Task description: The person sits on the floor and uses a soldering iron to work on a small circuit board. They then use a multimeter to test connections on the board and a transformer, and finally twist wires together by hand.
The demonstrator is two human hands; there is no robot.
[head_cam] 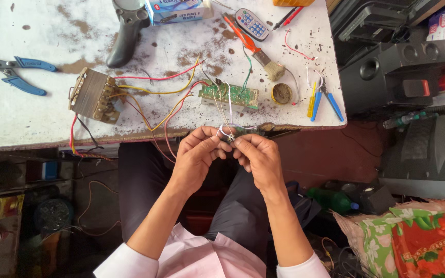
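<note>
A small part with thin white wires is pinched between the fingertips of the left hand and the right hand, just below the table edge. The wires are led up to a green board, beside a transformer.

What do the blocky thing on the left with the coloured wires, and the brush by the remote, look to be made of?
The transformer looks like dull stacked metal plates in a tarnished frame, with plastic-coated wires. The brush seems to have an orange plastic or painted handle, a metal band and pale bristles, probably natural.
</note>
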